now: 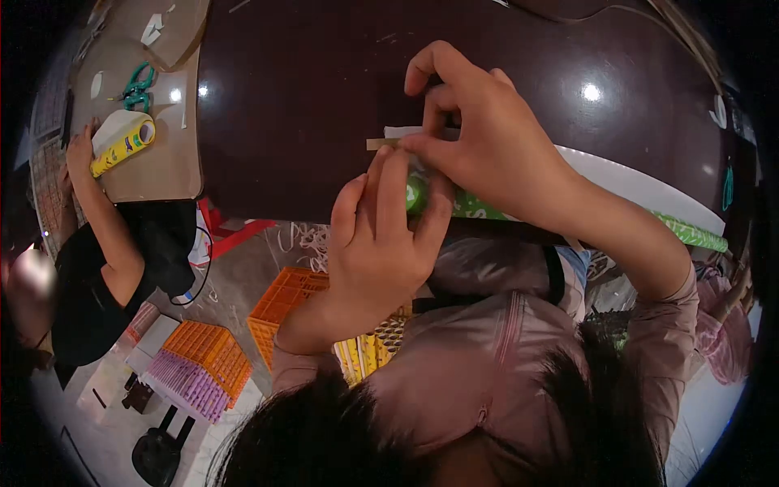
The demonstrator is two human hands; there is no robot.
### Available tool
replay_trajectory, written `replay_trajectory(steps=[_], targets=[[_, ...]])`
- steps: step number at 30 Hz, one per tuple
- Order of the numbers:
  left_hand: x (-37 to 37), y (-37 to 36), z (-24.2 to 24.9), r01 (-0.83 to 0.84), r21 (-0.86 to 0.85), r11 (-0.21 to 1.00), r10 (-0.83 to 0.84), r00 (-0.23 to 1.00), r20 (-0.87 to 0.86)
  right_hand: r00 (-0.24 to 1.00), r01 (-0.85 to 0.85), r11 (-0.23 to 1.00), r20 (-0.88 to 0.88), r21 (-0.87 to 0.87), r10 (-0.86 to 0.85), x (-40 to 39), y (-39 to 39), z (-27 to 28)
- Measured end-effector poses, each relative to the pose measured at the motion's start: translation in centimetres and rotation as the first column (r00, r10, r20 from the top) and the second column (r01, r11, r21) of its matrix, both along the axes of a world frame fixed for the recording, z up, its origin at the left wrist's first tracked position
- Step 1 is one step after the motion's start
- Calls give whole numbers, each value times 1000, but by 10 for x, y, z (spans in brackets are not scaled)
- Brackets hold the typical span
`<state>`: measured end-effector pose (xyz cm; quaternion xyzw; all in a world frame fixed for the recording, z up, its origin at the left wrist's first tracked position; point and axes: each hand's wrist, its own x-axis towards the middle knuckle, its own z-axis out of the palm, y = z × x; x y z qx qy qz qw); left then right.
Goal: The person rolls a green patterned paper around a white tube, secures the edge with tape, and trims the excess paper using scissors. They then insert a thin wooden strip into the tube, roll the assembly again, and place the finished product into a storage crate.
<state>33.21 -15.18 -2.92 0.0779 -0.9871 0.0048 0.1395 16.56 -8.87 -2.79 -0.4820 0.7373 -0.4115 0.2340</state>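
Observation:
A green patterned paper roll (479,208) lies along the front edge of the dark table, its white sheet (625,174) spreading out to the right. My left hand (381,219) is closed around the roll's left end, with its fingertips on top. Beside those fingertips a short tan strip (374,144), which looks like tape, sticks out to the left. My right hand (479,130) reaches over the roll, thumb and a finger pinched at the strip; its other fingers are curled above the table. The exact contact under the fingertips is hidden.
At left, another person's arm (114,223) rests by a yellow paper roll (126,150) on a tan table, near green scissors (138,87). Orange crates (284,300) stand on the floor below; a red stool (235,235) is under the table edge.

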Motion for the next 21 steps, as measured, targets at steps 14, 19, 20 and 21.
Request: replay_trajectory(steps=[14,19,20,21], targets=[[-1,-2,6,19,-77,997,-13,997,81,997,-16,998,-73,-64,11,-1,5,-4],[2,-1,11,16,-19,1000,-13,989,151,962,-26,989,-272,-142,-14,2,15,7],[2,-1,11,15,-24,1000,-11,989,146,963,-26,989,-269,-142,-13,1,19,9],[1,0,11,14,-28,1000,-10,990,141,966,-26,995,-260,-100,-1,1,23,12]])
